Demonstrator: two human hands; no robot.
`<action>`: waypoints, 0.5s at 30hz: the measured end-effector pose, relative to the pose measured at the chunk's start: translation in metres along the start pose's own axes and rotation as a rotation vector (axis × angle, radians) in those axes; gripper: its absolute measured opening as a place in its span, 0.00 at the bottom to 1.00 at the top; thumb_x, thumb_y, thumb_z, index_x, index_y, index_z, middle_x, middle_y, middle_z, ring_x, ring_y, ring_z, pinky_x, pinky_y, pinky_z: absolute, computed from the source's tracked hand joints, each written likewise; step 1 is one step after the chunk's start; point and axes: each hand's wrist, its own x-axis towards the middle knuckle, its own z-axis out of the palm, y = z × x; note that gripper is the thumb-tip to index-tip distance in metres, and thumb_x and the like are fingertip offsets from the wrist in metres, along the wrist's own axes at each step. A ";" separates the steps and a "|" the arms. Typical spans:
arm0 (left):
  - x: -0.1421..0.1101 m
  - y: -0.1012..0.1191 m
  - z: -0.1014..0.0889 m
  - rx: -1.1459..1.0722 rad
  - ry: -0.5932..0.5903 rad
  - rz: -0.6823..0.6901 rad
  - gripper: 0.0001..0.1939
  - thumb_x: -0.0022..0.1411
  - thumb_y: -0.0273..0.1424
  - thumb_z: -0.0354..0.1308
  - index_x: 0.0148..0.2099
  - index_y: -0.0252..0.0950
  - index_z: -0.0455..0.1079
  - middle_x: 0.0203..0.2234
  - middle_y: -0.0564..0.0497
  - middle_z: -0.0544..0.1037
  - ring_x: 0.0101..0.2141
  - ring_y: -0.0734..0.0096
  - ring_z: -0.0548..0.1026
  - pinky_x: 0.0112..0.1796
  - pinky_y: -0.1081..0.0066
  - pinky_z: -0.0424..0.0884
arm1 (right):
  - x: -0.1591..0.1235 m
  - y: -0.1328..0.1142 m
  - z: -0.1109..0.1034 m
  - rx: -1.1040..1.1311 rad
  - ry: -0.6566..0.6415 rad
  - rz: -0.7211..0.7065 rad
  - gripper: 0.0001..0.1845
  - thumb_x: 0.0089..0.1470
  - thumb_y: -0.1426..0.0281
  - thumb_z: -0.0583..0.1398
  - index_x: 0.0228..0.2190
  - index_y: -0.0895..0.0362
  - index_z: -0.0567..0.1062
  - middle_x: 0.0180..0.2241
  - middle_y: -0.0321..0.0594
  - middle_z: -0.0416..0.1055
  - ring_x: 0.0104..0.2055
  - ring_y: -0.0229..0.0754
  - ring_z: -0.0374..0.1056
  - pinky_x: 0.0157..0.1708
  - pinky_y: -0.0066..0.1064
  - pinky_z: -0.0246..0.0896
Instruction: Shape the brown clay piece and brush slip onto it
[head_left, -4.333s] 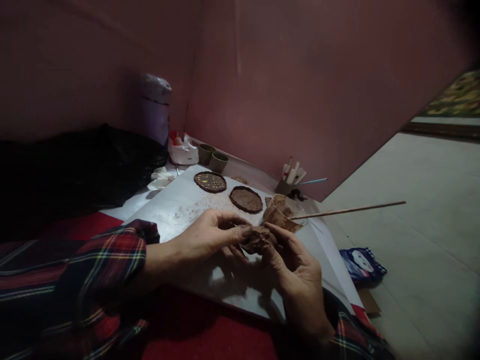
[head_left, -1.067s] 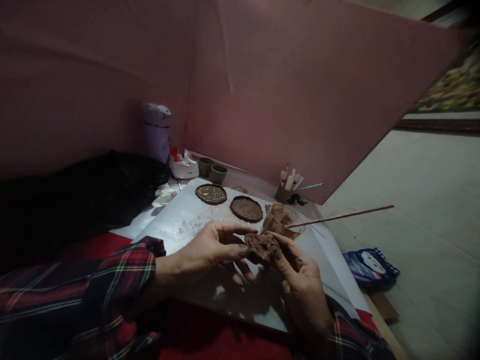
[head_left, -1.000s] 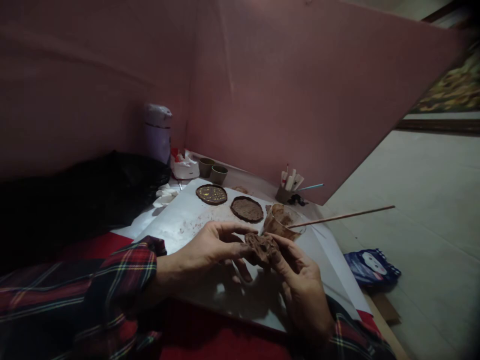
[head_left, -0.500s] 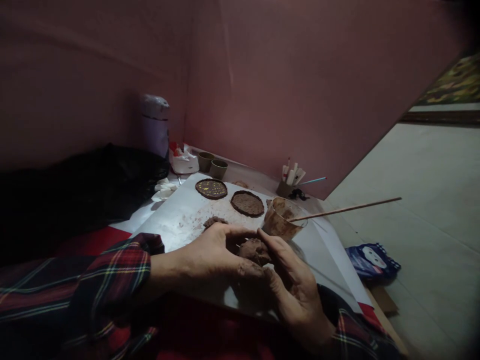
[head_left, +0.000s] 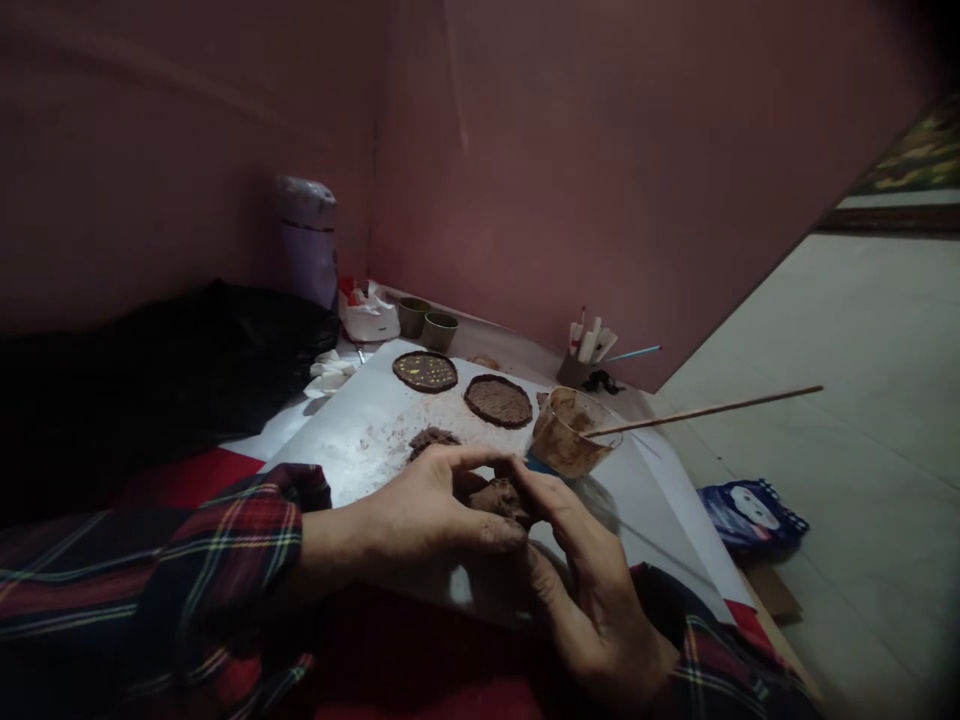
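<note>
Between my two hands sits a lump of brown clay-like paste, its underside hidden. My left hand curls round it from the left, thumb pressed along the near side. From the right, my right hand has its fingers bent against the lump, and its thumb lies lower, apart from it. Just beyond my left hand rests a smaller brown lump on the white sheet. Farther back lie a plain brown disc with a raised rim and a similar disc dotted with yellow.
A smeared plastic cup with a long stick poking right stands beyond my right hand. Two small cups, a tissue pack and a purple bottle stand at the back. Black plastic lies left; a blue packet sits right.
My right thumb has come away from the lump and dropped lower. The right fingers have shifted slightly, and the lump sits a little farther left. The camera view has moved slightly.
</note>
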 end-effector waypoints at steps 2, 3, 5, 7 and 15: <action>0.000 -0.002 0.000 -0.045 0.021 0.007 0.28 0.47 0.25 0.70 0.52 0.40 0.73 0.36 0.49 0.81 0.36 0.69 0.77 0.39 0.73 0.70 | -0.001 0.000 0.001 -0.003 -0.001 0.017 0.33 0.57 0.76 0.55 0.62 0.51 0.54 0.58 0.43 0.61 0.60 0.43 0.60 0.58 0.33 0.60; 0.000 -0.002 0.000 -0.078 0.018 0.006 0.28 0.47 0.24 0.70 0.52 0.40 0.73 0.36 0.49 0.81 0.36 0.70 0.77 0.39 0.74 0.70 | -0.001 0.000 0.002 -0.002 0.012 0.033 0.34 0.56 0.75 0.56 0.62 0.51 0.54 0.58 0.43 0.61 0.60 0.43 0.60 0.57 0.33 0.60; 0.000 -0.002 0.001 -0.132 0.004 -0.015 0.28 0.48 0.24 0.70 0.53 0.40 0.72 0.36 0.49 0.81 0.36 0.71 0.78 0.38 0.75 0.70 | -0.002 0.000 0.006 -0.010 0.069 0.071 0.36 0.54 0.75 0.58 0.61 0.50 0.54 0.58 0.42 0.62 0.58 0.44 0.62 0.56 0.33 0.62; 0.000 -0.001 0.001 -0.153 -0.010 -0.039 0.28 0.49 0.25 0.69 0.54 0.40 0.71 0.37 0.48 0.81 0.36 0.71 0.78 0.37 0.75 0.70 | -0.002 0.000 0.010 -0.050 0.141 0.102 0.37 0.52 0.74 0.60 0.61 0.50 0.55 0.57 0.42 0.63 0.56 0.44 0.64 0.54 0.33 0.64; 0.000 0.003 0.004 -0.227 0.036 -0.019 0.17 0.58 0.29 0.63 0.51 0.35 0.72 0.43 0.42 0.79 0.40 0.68 0.78 0.37 0.74 0.72 | -0.005 0.000 0.013 -0.092 0.241 0.229 0.33 0.53 0.70 0.61 0.58 0.50 0.59 0.53 0.44 0.66 0.53 0.46 0.67 0.51 0.38 0.67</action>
